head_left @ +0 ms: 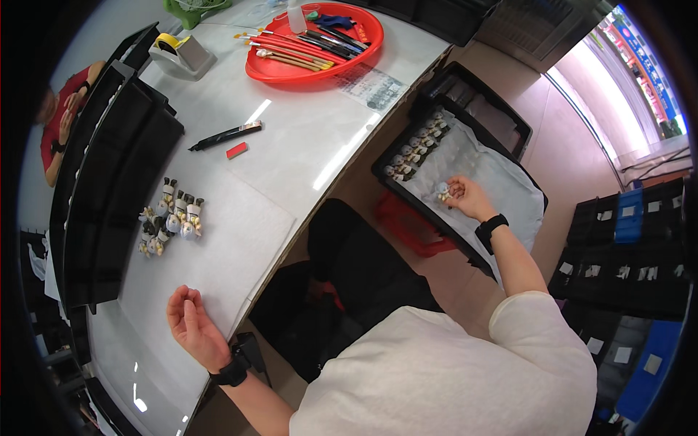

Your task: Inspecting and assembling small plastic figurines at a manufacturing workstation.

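Overhead, fisheye, looking down on a white worktable (291,145) and a seated person in a cream shirt. At four o'clock from table centre, right hand (465,196), black wristband, fingers pinched shut around a small pale figurine (442,191), held over a black tray lined with white sheet (502,182). At the tray's eleven o'clock edge, a row of similar small figurines (418,149). At seven o'clock, left hand (187,323) resting on the table, palm up, fingers loosely curled, holding nothing. Just above it, toward twelve o'clock, cluster of small white-and-dark figurines (171,218). Farther up, black marker pen (225,135), small red block (237,150), round red plastic tray of paintbrushes (313,43).
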